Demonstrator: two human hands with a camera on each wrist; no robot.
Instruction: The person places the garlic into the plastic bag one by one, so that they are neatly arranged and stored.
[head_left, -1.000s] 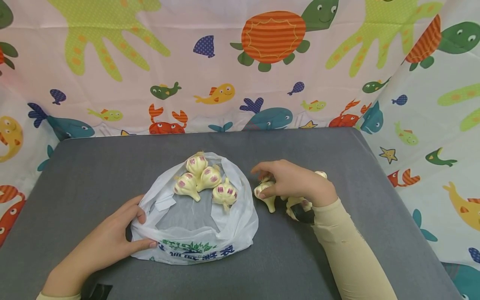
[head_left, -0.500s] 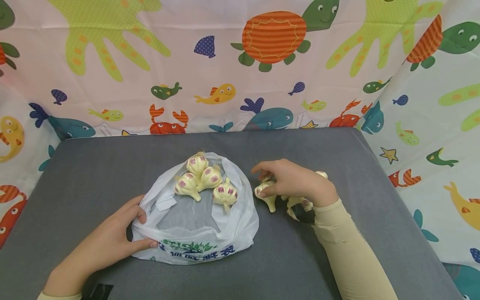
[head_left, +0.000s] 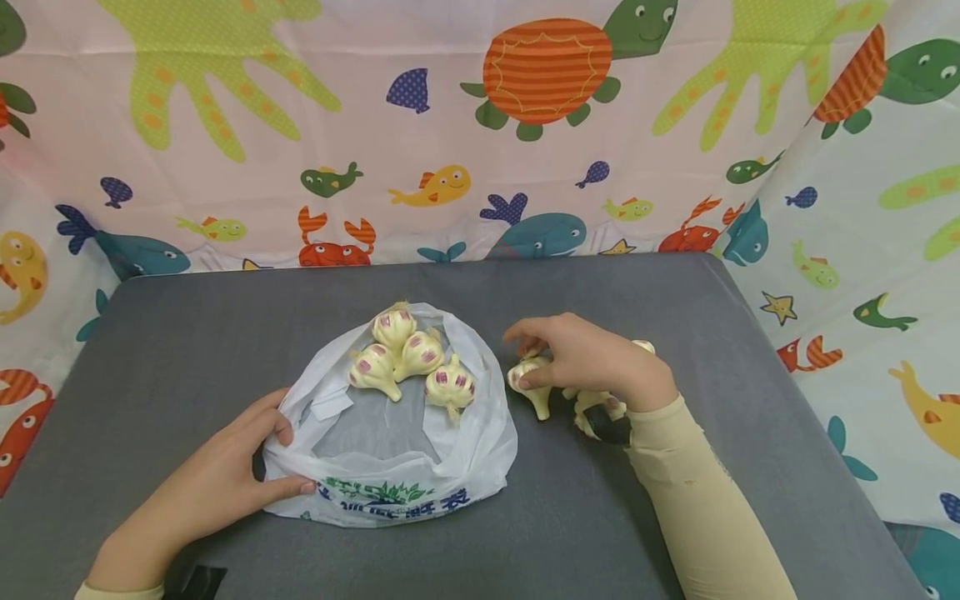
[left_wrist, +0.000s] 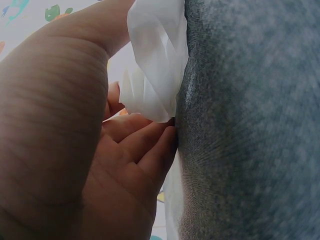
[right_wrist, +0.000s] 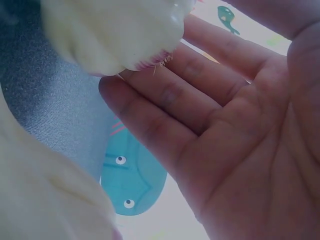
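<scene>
A white plastic bag (head_left: 375, 479) with green and blue print lies with its mouth spread wide in the head view. Several garlic bulbs (head_left: 372, 367) with purple marks rest inside it. My left hand (head_left: 217, 479) grips the bag's left side, thumb on the front and fingers at the rim. To the right of the bag, my right hand (head_left: 588, 358) holds a garlic bulb (head_left: 527, 375) between thumb and fingers, its stem pointing down. In the right wrist view the fingertips touch the underside of that bulb (right_wrist: 115, 35). My right hand and wrist partly hide other bulbs (head_left: 615, 407).
The grey tabletop (head_left: 465, 558) reaches back to a white curtain (head_left: 262, 200) printed with sea animals, which also hangs along both sides. Another bulb (head_left: 643, 345) peeks out behind my right wrist. A second pale bulb (right_wrist: 45, 185) fills the lower left of the right wrist view.
</scene>
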